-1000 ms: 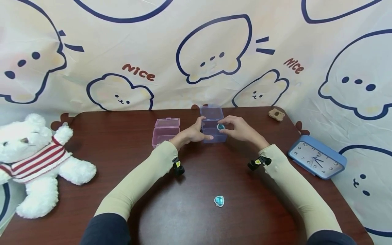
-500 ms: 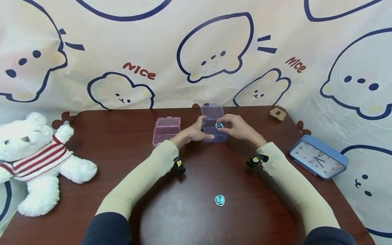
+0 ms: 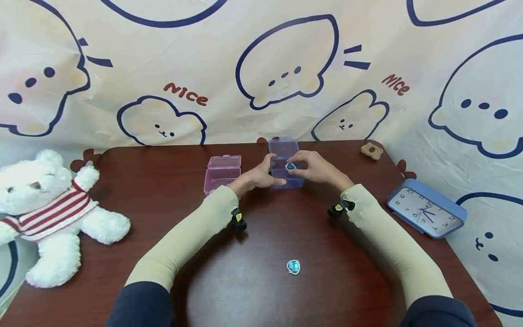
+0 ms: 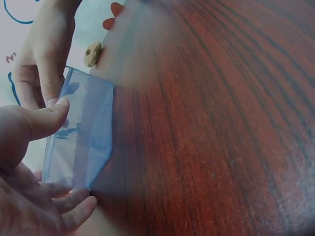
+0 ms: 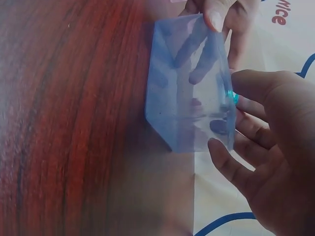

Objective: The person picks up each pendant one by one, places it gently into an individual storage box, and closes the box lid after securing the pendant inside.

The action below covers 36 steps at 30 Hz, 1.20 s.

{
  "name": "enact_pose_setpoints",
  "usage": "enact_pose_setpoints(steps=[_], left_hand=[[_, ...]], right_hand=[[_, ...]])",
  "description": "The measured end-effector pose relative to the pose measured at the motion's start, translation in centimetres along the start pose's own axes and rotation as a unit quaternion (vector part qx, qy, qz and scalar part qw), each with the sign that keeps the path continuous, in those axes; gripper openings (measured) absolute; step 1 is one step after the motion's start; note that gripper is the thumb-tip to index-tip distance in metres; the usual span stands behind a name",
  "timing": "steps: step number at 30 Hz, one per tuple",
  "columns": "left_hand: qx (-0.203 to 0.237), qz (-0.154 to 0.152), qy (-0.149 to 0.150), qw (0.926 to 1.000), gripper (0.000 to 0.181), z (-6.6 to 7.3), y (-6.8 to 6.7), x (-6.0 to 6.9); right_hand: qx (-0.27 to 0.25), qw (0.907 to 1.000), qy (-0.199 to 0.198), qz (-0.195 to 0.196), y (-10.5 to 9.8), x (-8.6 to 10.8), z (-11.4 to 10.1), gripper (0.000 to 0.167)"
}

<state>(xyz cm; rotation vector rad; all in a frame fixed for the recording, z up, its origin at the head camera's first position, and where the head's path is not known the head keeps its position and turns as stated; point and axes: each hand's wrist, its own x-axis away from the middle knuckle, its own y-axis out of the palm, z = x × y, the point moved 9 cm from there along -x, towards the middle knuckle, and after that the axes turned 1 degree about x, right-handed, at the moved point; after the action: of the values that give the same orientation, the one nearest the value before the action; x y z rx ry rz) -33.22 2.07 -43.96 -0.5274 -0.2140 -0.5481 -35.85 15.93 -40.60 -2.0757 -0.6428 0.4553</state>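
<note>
A translucent blue-violet plastic box [image 3: 295, 183] stands on the table with its lid [image 3: 284, 148] raised at the back. My left hand [image 3: 258, 177] grips its left side, thumb along the front wall. Between thumb and fingers of my right hand [image 3: 320, 170] is a blue gem [image 3: 290, 166] with a pale sparkling border, held at the box's opening. From the right wrist view, that gem [image 5: 232, 97] shows teal at the box's rim, partly hidden by fingers. A second blue gem [image 3: 293, 267], heart-like and pale-edged, lies on the table nearer to me.
Left of the blue box stands a pink translucent box [image 3: 222, 178], lid up. A white teddy bear [image 3: 53, 213] in a striped shirt sits at the left. On the right are a blue clock [image 3: 426, 209] and a small tan animal-shaped piece [image 3: 372, 151]. Printed cloth hangs behind the table.
My right hand has shifted slightly left with the gem, bringing it further over the box's opening. The left hand keeps its grip on the box.
</note>
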Motion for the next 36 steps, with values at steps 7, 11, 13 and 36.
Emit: enact_pose_setpoints(steps=[7,11,13,36], left_hand=[[-0.008,-0.006,0.000,1.0000,0.095,0.0,-0.1,0.0],[-0.018,-0.003,-0.001,0.9998,0.094,0.0,-0.1,0.0],[-0.021,-0.002,-0.001,0.9998,0.094,0.0,-0.2,0.0],[-0.033,0.007,0.004,0.9994,0.094,-0.2,-0.1,-0.2]], right_hand=[[-0.009,0.9999,-0.004,-0.005,0.1,-0.3,0.5,0.038],[-0.005,0.9999,-0.015,-0.002,0.2,-0.3,0.5,0.038],[-0.002,0.9998,-0.018,0.000,0.2,-0.4,0.4,0.037],[0.008,0.9984,-0.052,0.018,-0.3,1.7,-2.3,0.029]])
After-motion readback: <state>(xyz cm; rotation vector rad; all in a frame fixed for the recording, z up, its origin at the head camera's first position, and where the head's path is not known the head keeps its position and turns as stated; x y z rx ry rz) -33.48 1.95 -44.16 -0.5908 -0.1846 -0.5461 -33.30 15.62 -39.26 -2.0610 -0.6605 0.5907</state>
